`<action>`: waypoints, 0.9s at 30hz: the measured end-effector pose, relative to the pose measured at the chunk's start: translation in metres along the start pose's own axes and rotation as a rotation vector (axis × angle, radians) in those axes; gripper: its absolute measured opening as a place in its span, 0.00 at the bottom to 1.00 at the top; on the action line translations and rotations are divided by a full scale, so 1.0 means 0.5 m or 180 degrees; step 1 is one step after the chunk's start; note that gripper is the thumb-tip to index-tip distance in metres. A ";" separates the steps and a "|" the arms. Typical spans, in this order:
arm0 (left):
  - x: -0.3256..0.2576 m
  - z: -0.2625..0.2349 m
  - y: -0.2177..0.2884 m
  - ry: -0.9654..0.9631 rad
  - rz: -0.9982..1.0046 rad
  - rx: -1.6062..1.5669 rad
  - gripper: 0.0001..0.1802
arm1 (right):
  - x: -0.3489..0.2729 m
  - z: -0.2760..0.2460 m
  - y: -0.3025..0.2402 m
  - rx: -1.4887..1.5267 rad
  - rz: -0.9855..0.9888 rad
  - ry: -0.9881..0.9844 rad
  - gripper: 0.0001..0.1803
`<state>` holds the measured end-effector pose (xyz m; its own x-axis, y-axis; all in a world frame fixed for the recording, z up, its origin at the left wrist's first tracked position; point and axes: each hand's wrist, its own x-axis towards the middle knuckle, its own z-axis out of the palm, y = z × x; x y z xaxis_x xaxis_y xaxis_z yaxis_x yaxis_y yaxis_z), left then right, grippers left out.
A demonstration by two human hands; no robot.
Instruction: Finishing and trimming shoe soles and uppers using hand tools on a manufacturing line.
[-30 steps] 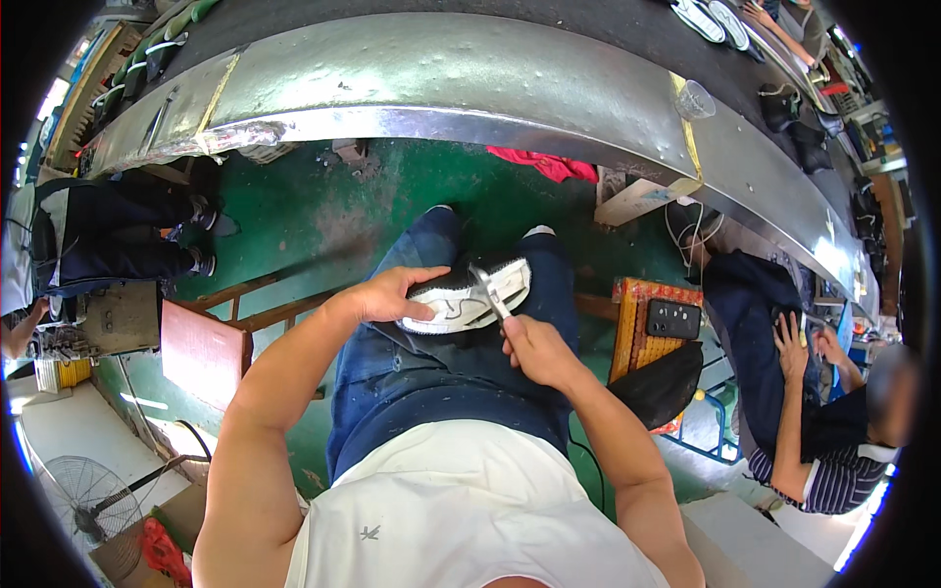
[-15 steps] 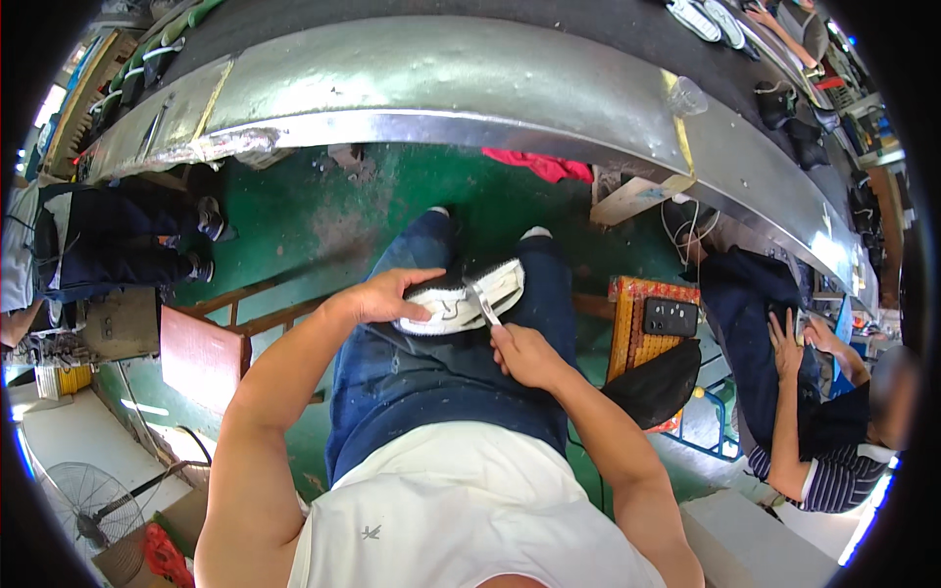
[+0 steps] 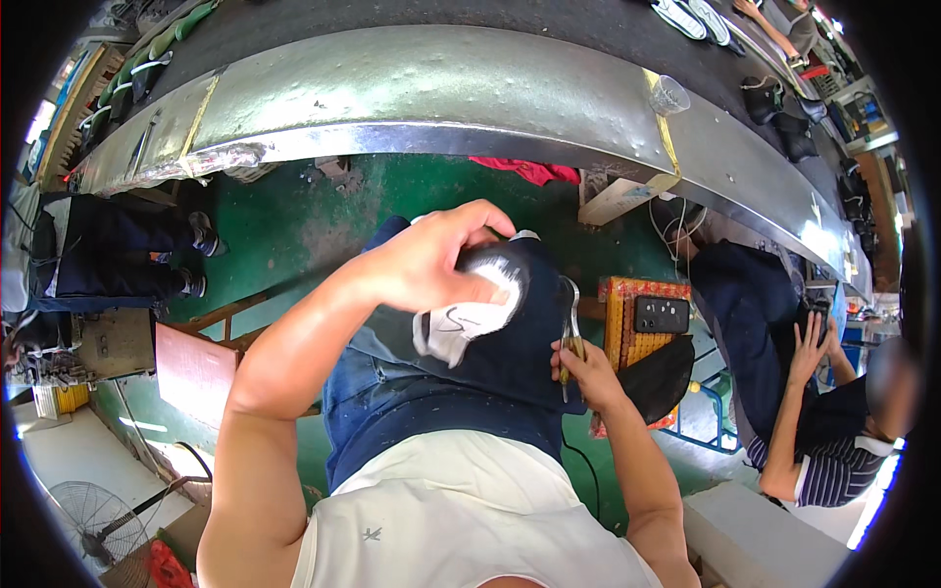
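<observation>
My left hand (image 3: pixel 426 260) grips a white shoe (image 3: pixel 470 312) by its upper end and holds it raised over my lap, sole side turned partly toward me. Off to the right of my blue-trousered thigh, my right hand (image 3: pixel 580 367) holds a thin metal tool with a yellow grip (image 3: pixel 570 323), its tip pointing up and apart from the shoe.
A long curved metal conveyor edge (image 3: pixel 470 98) runs across the top, with dark shoes (image 3: pixel 779 118) on it. A red woven stool with a black phone (image 3: pixel 662 314) stands at my right. Another person (image 3: pixel 804 392) sits further right, one more at the left (image 3: pixel 108 255). Green floor lies below.
My left hand has lifted the shoe up from my lap and turned it. My right hand has drawn the tool away to the right, off the shoe.
</observation>
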<state>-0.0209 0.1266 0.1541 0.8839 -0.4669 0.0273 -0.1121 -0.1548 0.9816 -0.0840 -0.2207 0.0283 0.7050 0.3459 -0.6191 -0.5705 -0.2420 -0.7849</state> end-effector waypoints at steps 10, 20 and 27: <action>0.050 0.132 -0.335 0.0780 -0.2532 -0.3257 0.32 | -0.066 0.021 -0.070 -0.1087 -0.0095 -0.0242 0.18; -0.094 0.282 -0.379 0.1238 -0.1377 -0.0892 0.31 | -0.059 0.011 -0.149 -0.2618 -0.0571 -0.0902 0.33; -0.093 0.279 -0.327 0.1044 -0.1191 0.0169 0.33 | -0.058 -0.002 -0.236 -0.3399 -0.0638 -0.1018 0.30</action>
<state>-0.1070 0.0522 -0.0341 0.9632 -0.0740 -0.2585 0.2246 -0.3075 0.9247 -0.0369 -0.2030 0.1390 0.5157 0.6443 -0.5648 0.3003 -0.7533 -0.5852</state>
